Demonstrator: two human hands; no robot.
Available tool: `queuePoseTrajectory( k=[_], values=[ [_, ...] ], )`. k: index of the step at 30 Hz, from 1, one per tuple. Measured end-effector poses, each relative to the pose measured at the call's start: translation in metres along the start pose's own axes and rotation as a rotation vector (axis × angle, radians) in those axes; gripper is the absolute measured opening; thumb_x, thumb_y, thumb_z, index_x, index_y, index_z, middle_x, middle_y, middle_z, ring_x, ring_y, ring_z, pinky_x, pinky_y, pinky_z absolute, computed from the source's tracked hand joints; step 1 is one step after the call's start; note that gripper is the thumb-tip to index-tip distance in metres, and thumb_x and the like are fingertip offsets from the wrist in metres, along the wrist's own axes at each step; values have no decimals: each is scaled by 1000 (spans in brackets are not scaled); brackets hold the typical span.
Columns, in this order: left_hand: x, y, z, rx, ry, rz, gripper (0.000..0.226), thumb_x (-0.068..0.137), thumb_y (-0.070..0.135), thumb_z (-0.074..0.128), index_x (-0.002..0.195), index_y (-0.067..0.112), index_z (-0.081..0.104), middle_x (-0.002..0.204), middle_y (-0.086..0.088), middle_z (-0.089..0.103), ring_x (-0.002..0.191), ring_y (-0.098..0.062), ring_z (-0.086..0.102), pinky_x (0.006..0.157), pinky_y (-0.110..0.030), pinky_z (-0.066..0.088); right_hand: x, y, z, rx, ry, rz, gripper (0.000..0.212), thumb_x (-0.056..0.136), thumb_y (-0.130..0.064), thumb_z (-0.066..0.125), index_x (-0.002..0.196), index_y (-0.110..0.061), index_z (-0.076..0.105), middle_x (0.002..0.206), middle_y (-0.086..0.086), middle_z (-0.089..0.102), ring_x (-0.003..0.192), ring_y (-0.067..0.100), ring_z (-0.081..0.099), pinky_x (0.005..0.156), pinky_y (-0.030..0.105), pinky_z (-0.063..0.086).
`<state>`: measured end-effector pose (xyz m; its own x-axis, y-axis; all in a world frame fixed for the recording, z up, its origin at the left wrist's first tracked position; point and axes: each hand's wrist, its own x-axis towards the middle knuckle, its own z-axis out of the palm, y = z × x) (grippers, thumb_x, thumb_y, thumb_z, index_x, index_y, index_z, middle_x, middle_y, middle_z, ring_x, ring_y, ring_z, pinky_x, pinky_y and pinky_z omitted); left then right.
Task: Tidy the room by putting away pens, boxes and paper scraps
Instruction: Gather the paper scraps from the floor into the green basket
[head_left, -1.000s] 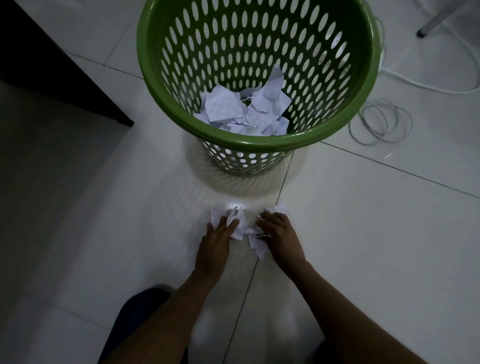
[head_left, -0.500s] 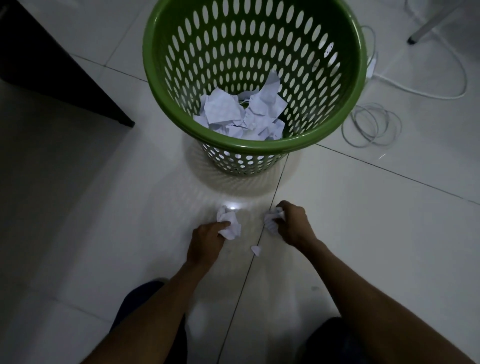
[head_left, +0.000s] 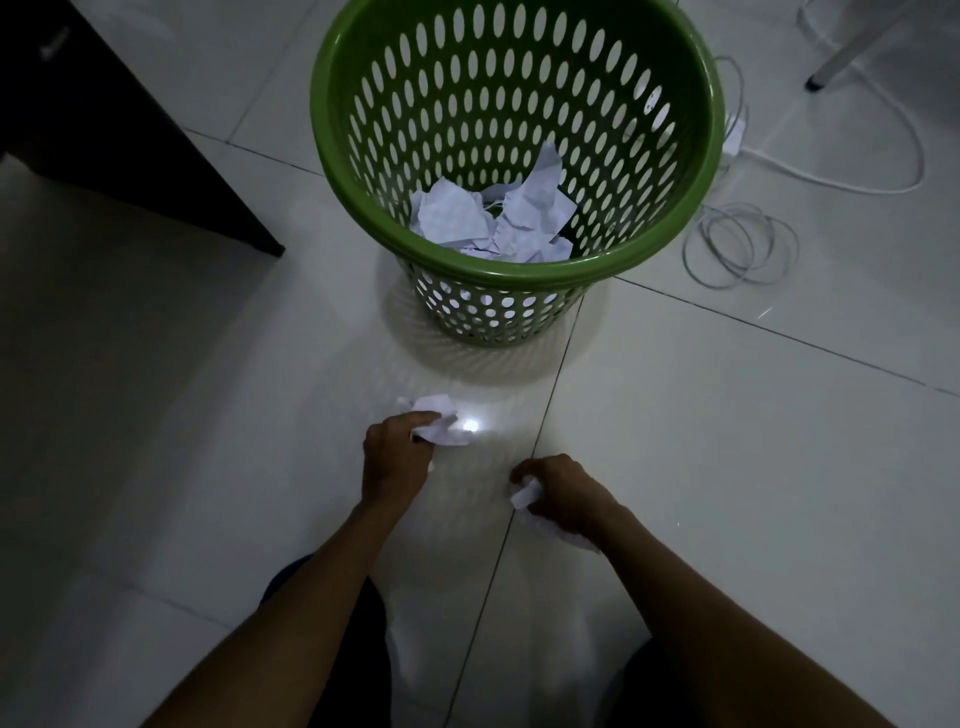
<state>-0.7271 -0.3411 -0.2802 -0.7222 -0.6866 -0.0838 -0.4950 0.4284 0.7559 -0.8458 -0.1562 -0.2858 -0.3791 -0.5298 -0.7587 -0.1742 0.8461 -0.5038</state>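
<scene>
Head: scrap (head_left: 440, 429) protrudes beyond left grip (head_left: 397, 457).

The left forearm (head_left: 291, 613) and the right forearm (head_left: 727, 613), both bare, reach forward from the lower corners and draw closer toward the wrists, low over the floor (head_left: 727, 441). The left hand (head_left: 395, 457) is turned knuckles up, with its fingers curled round a crumpled paper scrap (head_left: 439, 431) that sticks out past the fingertips. The right hand (head_left: 563, 493) sits slightly nearer the body and apart from the left. Its back is also up, and its curled fingers pinch a small paper scrap (head_left: 524, 493). Dark-clothed legs (head_left: 371, 634) show beneath the forearms.
</scene>
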Motion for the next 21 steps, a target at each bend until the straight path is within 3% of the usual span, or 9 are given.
queuePoseTrajectory(
  k=[2,5,7,9,12,14,16,19,21],
  values=[
    [-2,-4,-8,5,4,6,18,82,3,69,64,0,69,55,-3,62,52,-10,57,50,3,33,-1,-2,4,-80,18,-29,17,73,-15,62,89,-14,69,87,-1,71,76,12,69,62,20,54],
    [-6,-14,-15,6,-5,1,20,83,7,69,63,4,70,58,-7,67,54,-16,64,51,-1,40,0,0,10,-256,54,-67,27,82,-19,60,109,-20,64,107,1,65,97,20,63,79,22,48],
    [-6,-18,-16,17,-20,-21,20,85,6,68,66,1,71,62,-10,69,58,-21,67,52,-22,54,1,0,13,-331,83,-84,27,88,-20,58,115,-22,61,115,2,60,105,22,57,84,24,44],
    [-7,-20,-16,35,-15,-15,17,84,6,68,69,-2,72,66,-13,70,62,-25,68,53,-34,56,5,-1,14,-335,93,-91,24,88,-18,59,111,-18,63,109,0,60,104,19,56,78,19,43],
    [-11,-15,-15,19,-27,-15,16,83,13,68,75,0,74,70,-14,72,68,-23,68,57,-31,53,8,-4,16,-290,56,-76,20,80,-17,69,97,-5,69,91,-2,57,96,13,58,61,8,36],
    [-10,-15,-14,22,-44,-29,20,83,16,66,74,0,74,70,-14,71,67,-22,68,57,-29,52,9,-2,21,-323,80,-86,23,78,-22,72,96,-9,68,104,5,60,101,21,59,69,21,39],
    [-9,-18,-16,27,-56,-72,19,85,11,67,70,0,72,67,-11,71,65,-22,68,55,-28,50,7,-3,24,-324,90,-83,24,79,-25,72,97,-10,67,109,7,59,103,24,58,72,24,37],
    [-10,-18,-23,-12,-45,-133,16,86,7,68,71,4,74,68,-8,71,64,-19,67,55,-29,51,6,-6,20,-251,51,-30,18,82,-28,70,73,-17,58,95,4,54,96,23,58,71,23,35],
    [-11,-12,-31,-62,-29,-175,10,86,9,68,82,7,77,76,-6,72,71,-16,67,60,-28,52,2,-8,14,-207,99,-35,21,82,-31,69,74,-15,58,88,0,50,88,22,58,69,21,33]
  ],
)
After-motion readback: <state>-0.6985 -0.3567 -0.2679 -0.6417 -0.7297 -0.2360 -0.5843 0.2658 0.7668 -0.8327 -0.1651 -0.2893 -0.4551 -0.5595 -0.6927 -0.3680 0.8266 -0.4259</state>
